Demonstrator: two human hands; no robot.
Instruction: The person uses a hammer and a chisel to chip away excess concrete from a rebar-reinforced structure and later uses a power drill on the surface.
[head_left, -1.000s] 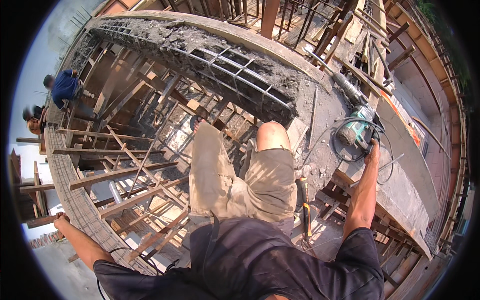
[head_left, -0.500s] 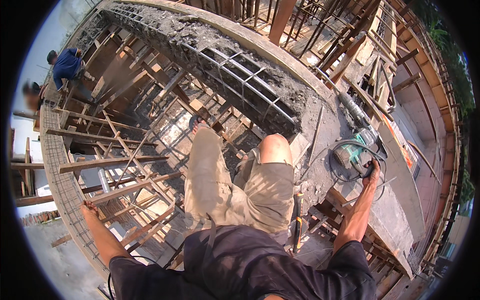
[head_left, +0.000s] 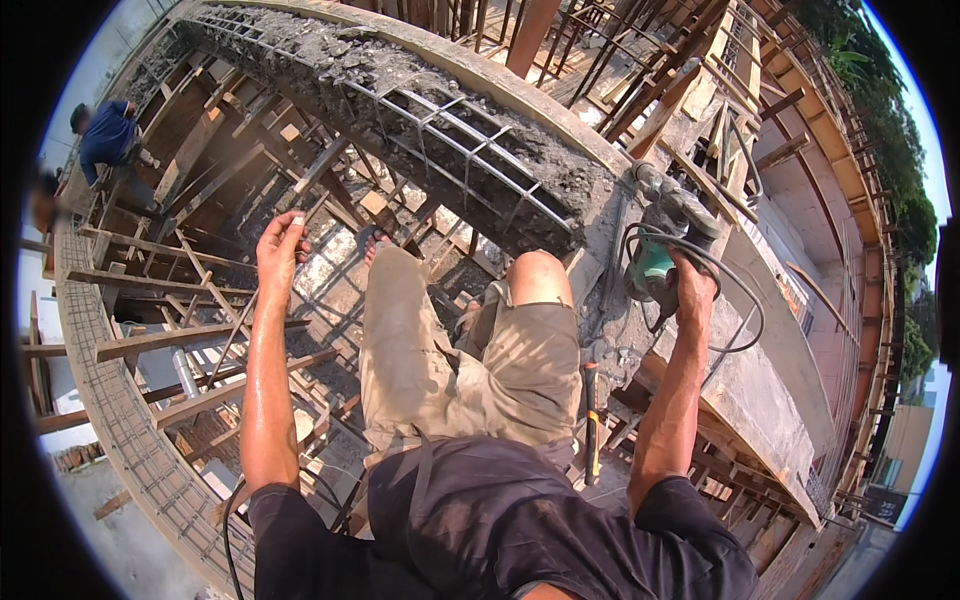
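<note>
My right hand is wrapped round the rear handle of a green and grey demolition hammer. The tool's metal front end points away from me over the rubble-strewn concrete. Its black cord loops round beside my wrist. My left hand is raised over the timber framework left of my knees. Its fingers are closed in a pinch, and what lies between them, if anything, is too small to make out. Beside my right thigh lies a hammer with an orange and black handle.
Ahead runs a chipped concrete beam with exposed rebar. Wooden props and planks fill the deep opening at left. Another rebar cage curves along the left edge. A co-worker in a blue shirt bends at the far left.
My left hand has left the rebar edge at left and risen inward and forward. My right hand and the demolition hammer have shifted inward, with the tool turned and apparently lifted.
</note>
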